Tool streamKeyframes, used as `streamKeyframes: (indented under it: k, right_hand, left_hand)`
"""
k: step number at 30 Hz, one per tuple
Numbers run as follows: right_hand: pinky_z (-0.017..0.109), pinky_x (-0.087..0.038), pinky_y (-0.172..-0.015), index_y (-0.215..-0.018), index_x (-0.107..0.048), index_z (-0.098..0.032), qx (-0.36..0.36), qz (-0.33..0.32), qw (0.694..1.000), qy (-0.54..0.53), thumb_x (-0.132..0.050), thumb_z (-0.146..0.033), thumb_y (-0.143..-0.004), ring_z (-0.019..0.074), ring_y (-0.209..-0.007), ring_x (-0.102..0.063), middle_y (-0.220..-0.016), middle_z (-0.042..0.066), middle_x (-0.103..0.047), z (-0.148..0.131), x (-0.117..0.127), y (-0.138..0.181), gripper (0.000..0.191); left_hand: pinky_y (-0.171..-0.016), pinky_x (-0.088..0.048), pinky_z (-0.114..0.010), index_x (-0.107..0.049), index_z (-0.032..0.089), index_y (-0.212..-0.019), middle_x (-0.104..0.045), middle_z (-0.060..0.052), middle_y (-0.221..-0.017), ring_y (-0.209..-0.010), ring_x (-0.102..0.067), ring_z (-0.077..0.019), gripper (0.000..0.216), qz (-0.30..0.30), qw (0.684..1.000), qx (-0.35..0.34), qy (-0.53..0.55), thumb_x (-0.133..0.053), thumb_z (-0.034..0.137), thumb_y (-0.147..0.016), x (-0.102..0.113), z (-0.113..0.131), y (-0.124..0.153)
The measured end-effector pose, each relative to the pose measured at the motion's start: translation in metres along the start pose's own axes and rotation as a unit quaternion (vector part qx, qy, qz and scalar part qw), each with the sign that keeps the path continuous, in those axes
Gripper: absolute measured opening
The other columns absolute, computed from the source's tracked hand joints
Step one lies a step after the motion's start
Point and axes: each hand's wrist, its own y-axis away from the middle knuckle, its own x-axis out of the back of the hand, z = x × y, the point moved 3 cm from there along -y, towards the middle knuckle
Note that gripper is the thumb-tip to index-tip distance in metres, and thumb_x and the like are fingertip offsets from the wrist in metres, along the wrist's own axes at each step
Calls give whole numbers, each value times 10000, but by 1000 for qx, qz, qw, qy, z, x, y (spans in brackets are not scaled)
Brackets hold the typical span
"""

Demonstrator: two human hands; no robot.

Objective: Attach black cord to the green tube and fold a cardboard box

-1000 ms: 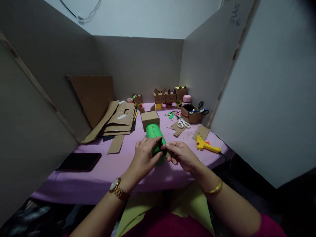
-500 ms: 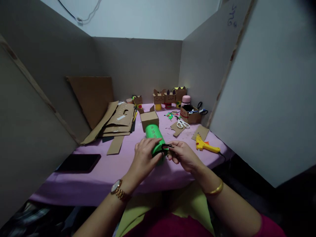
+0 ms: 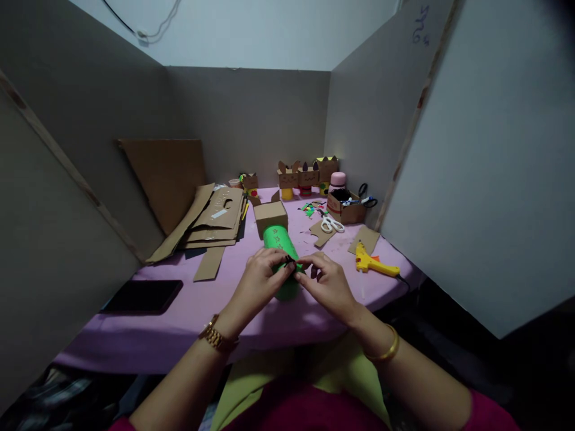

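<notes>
A green tube [image 3: 279, 245] lies on the pink table [image 3: 188, 311] with a cardboard box [image 3: 270, 216] fixed at its far end. My left hand [image 3: 259, 281] curls over the tube's near end and pinches a small black piece [image 3: 290, 260] against it. My right hand [image 3: 327, 285] meets it from the right, fingers pinched on the same black piece. Both hands touch over the tube.
A yellow glue gun [image 3: 374, 263] lies to the right, white scissors [image 3: 332, 224] and cardboard scraps beyond it. Stacked cardboard sheets [image 3: 211, 218] sit at left, a black phone [image 3: 141, 296] near the left edge. Small cardboard figures [image 3: 305, 176] and a supply box [image 3: 347, 207] line the back. Partition walls enclose the table.
The black piece was held stretched out between the hands half a second ago; now both hands have closed together and press it against the tube.
</notes>
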Motion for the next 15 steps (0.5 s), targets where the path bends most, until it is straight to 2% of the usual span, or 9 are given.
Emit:
streamKeyframes:
  k: [3,6,15]
  right_hand:
    - [256,-395,-557,-889,-657,-216,60,8,994,92,-637,-216,-706,130,-569,-477,-751,17,-576,-2,-4,0,185]
    - [248,-398,-543,-871,-654,-194,67,13,992,110,-623,-236,-726,121,-549,-478,-741,15,-580,-3,-5,0,154]
    - [248,-414,-598,-791,-658,-170,23,31,999,23,-566,-277,-782,150,-666,-548,-754,33,-619,0,3,3,141]
  left_hand:
    - [-744,-440,-324,-645,194,-777,-639,-41,-820,-821,-560,-188,156,-5,1000,-2,7,-504,248,-819,1,1,0]
    - [-762,-438,-321,-643,190,-794,-642,-45,-827,-835,-559,-189,147,-6,1000,-1,18,-509,246,-813,2,1,1]
    - [-830,-432,-338,-646,199,-895,-626,-60,-935,-931,-551,-198,163,13,998,4,63,-545,281,-796,3,-1,5]
